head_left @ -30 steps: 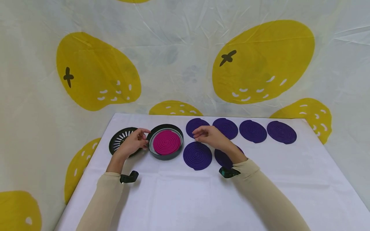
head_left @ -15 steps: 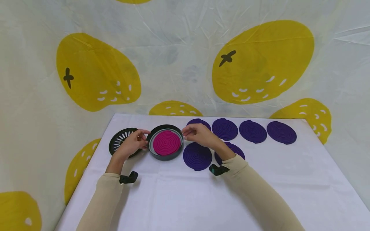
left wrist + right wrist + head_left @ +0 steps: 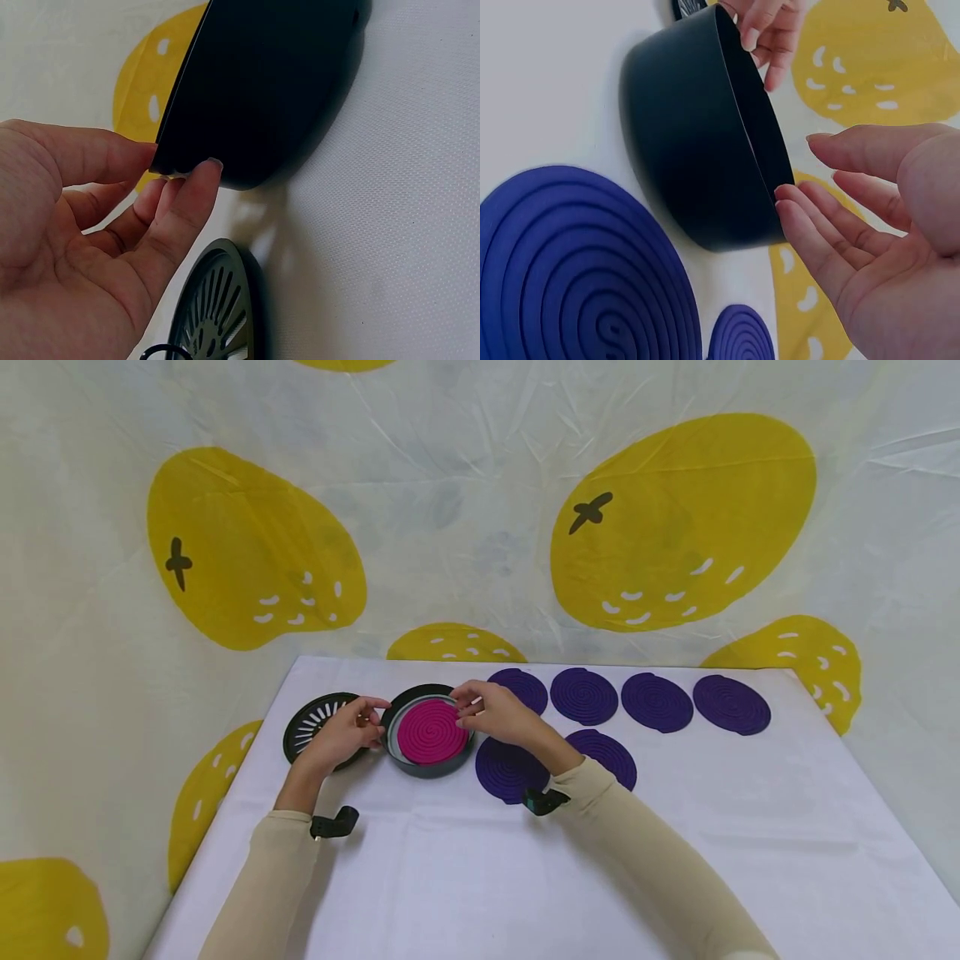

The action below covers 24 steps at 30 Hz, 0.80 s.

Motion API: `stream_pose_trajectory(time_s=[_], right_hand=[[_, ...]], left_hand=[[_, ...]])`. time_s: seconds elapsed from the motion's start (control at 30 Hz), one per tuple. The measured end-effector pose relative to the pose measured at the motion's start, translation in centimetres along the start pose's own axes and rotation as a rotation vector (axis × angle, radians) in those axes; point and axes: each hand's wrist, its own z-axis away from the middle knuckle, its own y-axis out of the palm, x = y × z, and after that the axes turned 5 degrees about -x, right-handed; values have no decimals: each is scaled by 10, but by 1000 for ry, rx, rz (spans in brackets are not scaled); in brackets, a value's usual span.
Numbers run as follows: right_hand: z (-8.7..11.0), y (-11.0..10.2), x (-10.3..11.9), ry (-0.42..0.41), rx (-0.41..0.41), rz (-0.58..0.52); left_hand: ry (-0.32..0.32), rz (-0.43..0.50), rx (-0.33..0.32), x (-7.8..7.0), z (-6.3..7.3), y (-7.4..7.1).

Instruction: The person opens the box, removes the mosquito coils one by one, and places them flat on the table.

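Observation:
A round black mosquito coil holder point(image 3: 429, 771) stands on the white cloth with a pink mosquito coil point(image 3: 432, 732) lying inside. My left hand point(image 3: 342, 737) pinches the holder's left rim between thumb and fingers, seen close up in the left wrist view. At the right rim is my right hand point(image 3: 501, 717), its fingers reaching over the pink coil's edge in the head view. The right wrist view shows this hand's fingertips right at the rim, the thumb apart and nothing held. Behind the left hand lies a black slotted lid point(image 3: 306, 723), partly covered by it.
Several purple mosquito coils lie flat to the right: one purple coil point(image 3: 510, 770) beside the holder is partly under the right forearm, and another purple coil point(image 3: 731, 704) is farthest right. A fruit-printed curtain point(image 3: 465, 485) hangs behind the table.
My right hand has moved left from above the purple coils to the holder's right rim. The left hand stays at the left rim, and the pink coil looks unmoved.

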Motion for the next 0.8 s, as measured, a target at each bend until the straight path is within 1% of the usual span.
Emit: stream_pose_trajectory(time_s=[0.17, 0.3, 0.43, 0.6, 0.7, 0.8], right_hand=[[-6, 9, 3, 1, 11, -8], [-11, 15, 4, -15, 21, 13], [-15, 20, 3, -30, 29, 73], [-20, 25, 2, -58, 31, 204], [-22, 26, 3, -59, 32, 266], [-22, 27, 5, -55, 45, 304]], left_hand=[[-1, 4, 0, 1, 0, 0], [-1, 8, 1, 0, 0, 0], [-1, 2, 4, 0, -1, 0], [2, 6, 3, -1, 0, 0], [4, 9, 5, -1, 0, -1], [5, 7, 5, -1, 0, 0]])
